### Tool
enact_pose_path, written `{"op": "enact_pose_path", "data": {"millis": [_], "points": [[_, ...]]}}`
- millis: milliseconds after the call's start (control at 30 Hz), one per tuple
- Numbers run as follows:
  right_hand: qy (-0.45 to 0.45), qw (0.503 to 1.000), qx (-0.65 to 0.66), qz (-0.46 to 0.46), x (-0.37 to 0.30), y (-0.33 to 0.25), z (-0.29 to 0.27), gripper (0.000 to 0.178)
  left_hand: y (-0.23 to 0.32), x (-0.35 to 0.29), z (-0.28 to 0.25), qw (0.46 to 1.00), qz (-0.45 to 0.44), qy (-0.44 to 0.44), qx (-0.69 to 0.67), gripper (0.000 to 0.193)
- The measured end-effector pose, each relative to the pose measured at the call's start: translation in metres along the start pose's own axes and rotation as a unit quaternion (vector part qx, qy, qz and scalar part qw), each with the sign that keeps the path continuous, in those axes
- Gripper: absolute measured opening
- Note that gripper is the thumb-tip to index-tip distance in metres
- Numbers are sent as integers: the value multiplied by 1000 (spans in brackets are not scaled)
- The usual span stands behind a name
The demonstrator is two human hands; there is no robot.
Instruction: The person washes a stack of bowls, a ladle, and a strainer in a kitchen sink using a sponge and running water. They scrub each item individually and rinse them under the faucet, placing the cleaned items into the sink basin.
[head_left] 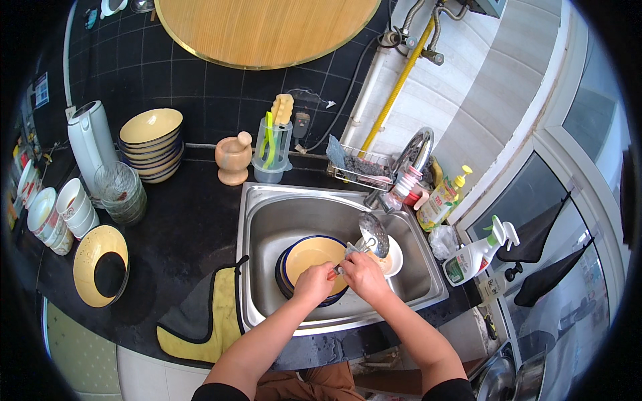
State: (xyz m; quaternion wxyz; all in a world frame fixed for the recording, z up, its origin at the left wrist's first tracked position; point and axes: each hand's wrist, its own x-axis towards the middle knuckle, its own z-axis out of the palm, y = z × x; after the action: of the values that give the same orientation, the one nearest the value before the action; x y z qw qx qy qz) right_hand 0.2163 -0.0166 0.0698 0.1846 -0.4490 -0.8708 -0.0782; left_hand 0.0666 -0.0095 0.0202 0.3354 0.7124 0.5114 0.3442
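Note:
Over the sink (pixel 264 207), both of my hands are closed on a metal slotted ladle (pixel 374 235). Its perforated head points up and away from me. My left hand (pixel 314 283) grips the reddish handle end, while my right hand (pixel 364 275) is wrapped around the shaft nearer the head. Something pale and crumpled shows at the right fingers; I cannot tell what it is. Below the hands, a cream bowl with a blue rim (pixel 313 252) sits in the basin, holding liquid. A white bowl (pixel 395 256) lies to its right, partly hidden by the ladle and right hand.
The faucet (pixel 422 150) rises behind the sink, near a wire rack (pixel 361 172). Bottles, including a white spray bottle (pixel 469 260), line the right side. Leftward are a yellow-grey cloth (pixel 224 307), a tilted bowl (pixel 83 267), stacked bowls (pixel 150 150) and a wooden mortar (pixel 233 160).

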Motion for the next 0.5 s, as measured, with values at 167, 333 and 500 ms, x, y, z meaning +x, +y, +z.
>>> {"op": "enact_pose_path", "data": {"millis": [167,333,500], "points": [[54,998,4,-19,-8,-3,6,24,-1,1,-2,1000,0,13,-5,10],[40,999,-6,7,-1,-5,13,19,1,0,-1,999,5,34,29,9],[-12,998,53,29,13,-2,2,13,2,-3,-3,998,15,34,60,7]]}}
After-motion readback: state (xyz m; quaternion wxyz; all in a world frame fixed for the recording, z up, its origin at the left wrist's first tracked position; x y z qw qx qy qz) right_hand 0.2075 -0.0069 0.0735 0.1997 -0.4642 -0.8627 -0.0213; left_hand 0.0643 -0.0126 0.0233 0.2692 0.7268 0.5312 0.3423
